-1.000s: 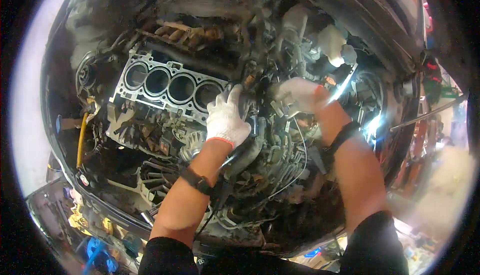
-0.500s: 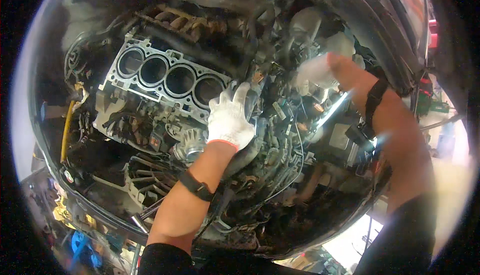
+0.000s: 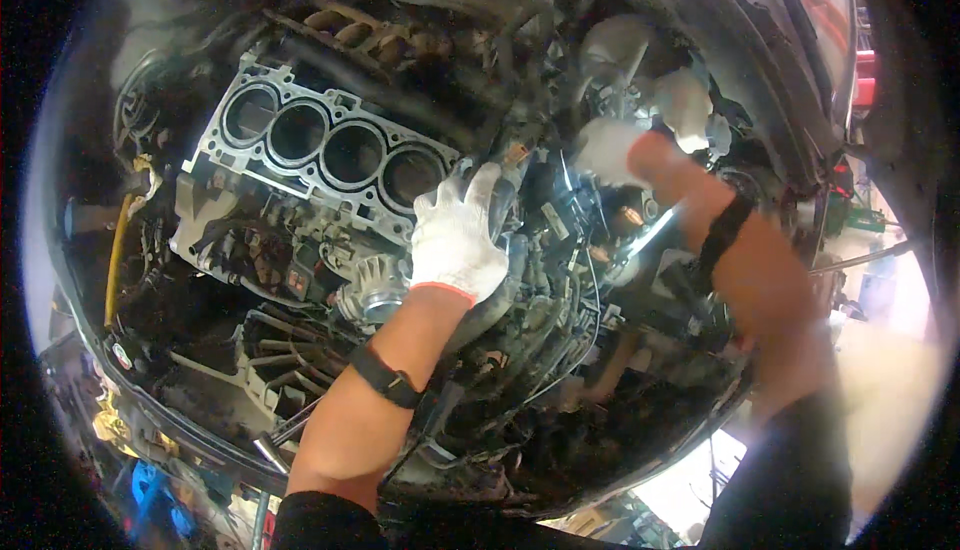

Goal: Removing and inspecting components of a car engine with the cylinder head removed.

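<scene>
An engine block (image 3: 312,182) with its bare top deck and open cylinder bores lies tilted in the engine bay. My left hand (image 3: 458,235), in a white knit glove with a red cuff, rests at the block's right end beside the last bore. Its fingers are spread over the corner there, and what lies under the palm is hidden. My right hand (image 3: 612,150), also in a white glove, is raised over the parts right of the block. Motion smears it, so its fingers and anything in them cannot be made out.
A bright light bar (image 3: 643,242) lies below my right hand. A white reservoir (image 3: 685,105) stands at the upper right. Loose cables and wiring connectors (image 3: 553,220) crowd the middle. A yellow dipstick-like rod (image 3: 117,260) is at the left, and a metal bar (image 3: 268,448) crosses the front edge.
My right hand has moved a little left and down, with its forearm shifting left. My left hand stays on the block's end. The whole view has shifted slightly.
</scene>
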A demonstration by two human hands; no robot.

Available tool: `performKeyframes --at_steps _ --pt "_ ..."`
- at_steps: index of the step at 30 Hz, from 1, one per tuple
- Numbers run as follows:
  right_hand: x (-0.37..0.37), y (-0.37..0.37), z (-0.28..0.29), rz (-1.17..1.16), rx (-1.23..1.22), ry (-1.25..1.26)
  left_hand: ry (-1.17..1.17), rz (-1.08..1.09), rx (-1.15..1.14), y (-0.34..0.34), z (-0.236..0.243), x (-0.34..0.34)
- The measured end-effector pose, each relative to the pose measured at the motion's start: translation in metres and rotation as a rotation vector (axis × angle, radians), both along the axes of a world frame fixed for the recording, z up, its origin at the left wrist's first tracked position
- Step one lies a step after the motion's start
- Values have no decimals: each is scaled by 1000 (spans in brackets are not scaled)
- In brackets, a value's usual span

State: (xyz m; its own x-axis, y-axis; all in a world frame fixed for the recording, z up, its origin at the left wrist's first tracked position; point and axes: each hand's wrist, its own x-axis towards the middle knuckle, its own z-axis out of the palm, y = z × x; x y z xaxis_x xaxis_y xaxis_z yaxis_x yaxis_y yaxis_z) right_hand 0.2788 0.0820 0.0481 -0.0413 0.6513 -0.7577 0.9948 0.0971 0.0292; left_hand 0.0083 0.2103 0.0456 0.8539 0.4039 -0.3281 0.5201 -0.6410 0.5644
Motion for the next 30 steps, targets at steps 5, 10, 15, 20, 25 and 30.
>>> performKeyframes --at_steps 5,10,15,20,25,30 --pt "-74 -38 -1 -904 588 448 7 1 3 0 2 -1" --pt "-87 -35 1 -1663 457 714 -33 25 4 -3 8 2" --pt "-86 -30 9 -1641 456 833 -21 13 13 -3 10 3" --pt "-66 -29 23 -1588 320 834 -52 23 42 -2 8 3" --pt "-12 -20 41 -1611 -71 838 -37 -7 27 -4 0 2" --pt "18 8 64 -1577 -214 802 -18 5 -4 0 2 0"
